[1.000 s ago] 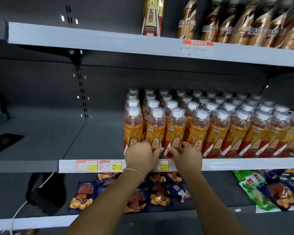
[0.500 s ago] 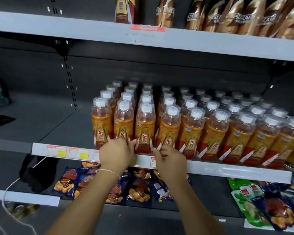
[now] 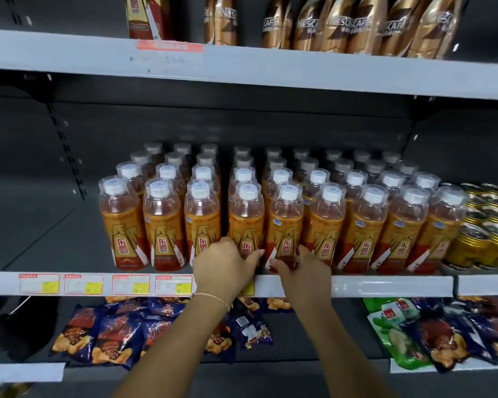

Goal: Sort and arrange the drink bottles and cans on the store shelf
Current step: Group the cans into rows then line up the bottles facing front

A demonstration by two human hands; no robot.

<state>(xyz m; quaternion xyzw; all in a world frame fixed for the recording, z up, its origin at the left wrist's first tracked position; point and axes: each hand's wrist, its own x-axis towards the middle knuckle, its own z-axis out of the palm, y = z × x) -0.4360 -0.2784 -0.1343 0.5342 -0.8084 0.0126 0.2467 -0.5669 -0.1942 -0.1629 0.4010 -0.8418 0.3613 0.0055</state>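
Observation:
Orange energy-drink bottles with white caps stand in several rows on the middle shelf. My left hand grips the base of the fourth front bottle, thumb across its label. My right hand holds the base of the fifth front bottle, thumb on its left side and fingers on its right. A narrow gap runs between the third and fourth columns. Gold cans are packed at the right end of the same shelf.
Left of the bottles the dark shelf floor is bare. Brown coffee bottles and a red-gold carton stand on the upper shelf. Snack bags lie on the lower shelf, below price tags.
Both hands have moved right along the front row, from the second and third bottles to the fourth and fifth. The three left columns now stand slightly apart from the rest.

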